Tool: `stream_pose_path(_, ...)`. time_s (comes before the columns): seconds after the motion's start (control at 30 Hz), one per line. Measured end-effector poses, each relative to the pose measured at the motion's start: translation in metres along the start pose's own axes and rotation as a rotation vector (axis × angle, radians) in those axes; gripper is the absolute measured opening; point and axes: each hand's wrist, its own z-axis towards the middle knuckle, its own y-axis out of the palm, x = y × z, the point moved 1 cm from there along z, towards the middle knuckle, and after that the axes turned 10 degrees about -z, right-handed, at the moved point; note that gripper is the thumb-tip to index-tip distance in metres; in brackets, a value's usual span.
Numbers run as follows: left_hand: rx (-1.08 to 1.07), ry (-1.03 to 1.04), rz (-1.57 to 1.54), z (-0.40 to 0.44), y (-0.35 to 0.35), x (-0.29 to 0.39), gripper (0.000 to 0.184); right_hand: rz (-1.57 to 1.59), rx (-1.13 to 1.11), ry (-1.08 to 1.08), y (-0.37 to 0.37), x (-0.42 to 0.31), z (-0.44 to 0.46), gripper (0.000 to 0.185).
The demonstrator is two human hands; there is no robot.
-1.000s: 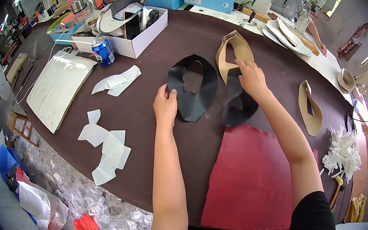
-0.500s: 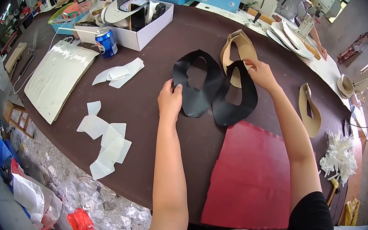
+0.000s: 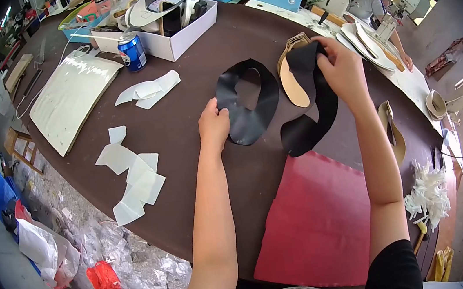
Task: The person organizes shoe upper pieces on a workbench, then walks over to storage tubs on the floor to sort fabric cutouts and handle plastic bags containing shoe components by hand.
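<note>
My left hand [image 3: 214,125] grips the left edge of a black leather shoe-upper piece [image 3: 245,126], thumb on top. That piece is ring-shaped and lies on the brown table [image 3: 201,178]. Over to the right, my right hand [image 3: 343,68] pinches the top of a second black shoe-upper piece [image 3: 326,100]. Its upper part is raised and folded over, while its lower end hangs close to the table. Behind it a stack of beige shoe-upper pieces [image 3: 294,90] is partly covered. A red leather sheet [image 3: 312,227] lies flat nearer my body.
White cut pieces [image 3: 137,177] lie at left, near a cream curved board [image 3: 76,97]. A blue can [image 3: 131,52] stands beside a white box [image 3: 177,43]. White scraps [image 3: 426,192] and a beige piece [image 3: 394,135] are at right. Another person's arm [image 3: 402,52] shows at back right.
My right hand has lifted its black piece and moved up and right, separating it from the other black piece. More of the beige stack shows. My left hand has stayed in place.
</note>
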Motion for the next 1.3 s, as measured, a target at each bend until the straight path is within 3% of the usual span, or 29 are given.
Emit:
stream_pose_path(0.07, -0.005, 0.004, -0.030, 0.001, 0.000, -0.006, 0.035, 0.031, -0.014, 0.010, -0.003, -0.016, 0.003, 0.031)
stream_pose_path(0.13, -0.005, 0.021, -0.066, 0.004, 0.002, -0.010, 0.035, 0.260, -0.117, 0.030, 0.003, -0.022, 0.012, 0.029)
stream_pose_path(0.23, 0.008, 0.055, -0.111, 0.008, 0.005, -0.014, 0.036, 0.232, -0.157, 0.071, 0.043, -0.029, 0.016, 0.027)
stream_pose_path(0.3, 0.018, 0.084, -0.150, 0.009, 0.005, -0.016, 0.037, -0.075, -0.120, -0.143, 0.091, -0.017, 0.014, 0.025)
stream_pose_path(0.5, 0.039, 0.021, -0.058, -0.001, 0.003, 0.003, 0.041, -0.231, -0.244, 0.055, 0.152, 0.007, 0.014, 0.026)
stream_pose_path(0.67, 0.083, 0.075, -0.096, -0.008, 0.010, 0.009, 0.046, -0.348, -0.087, 0.023, 0.156, -0.005, 0.017, 0.024)
stream_pose_path(0.8, 0.161, 0.629, 0.325, -0.008, 0.025, -0.006, 0.050, -0.495, 0.021, -0.073, 0.167, -0.004, 0.021, 0.020)
stream_pose_path(0.83, 0.160, 0.634, 0.327, -0.004, 0.023, -0.009, 0.050, -0.494, 0.025, -0.071, 0.167, -0.003, 0.022, 0.020)
stream_pose_path(0.97, 0.182, 0.384, 0.224, 0.011, 0.001, -0.020, 0.051, -0.281, -0.299, 0.077, 0.166, 0.010, 0.026, 0.014)
stream_pose_path(1.13, 0.159, 0.208, 0.141, -0.006, -0.001, -0.002, 0.050, -0.281, -0.305, 0.024, 0.171, 0.011, 0.035, 0.013)
stream_pose_path(1.3, 0.240, 0.264, 0.028, -0.007, 0.003, 0.003, 0.048, -0.268, -0.181, 0.015, 0.150, -0.013, 0.089, 0.018)
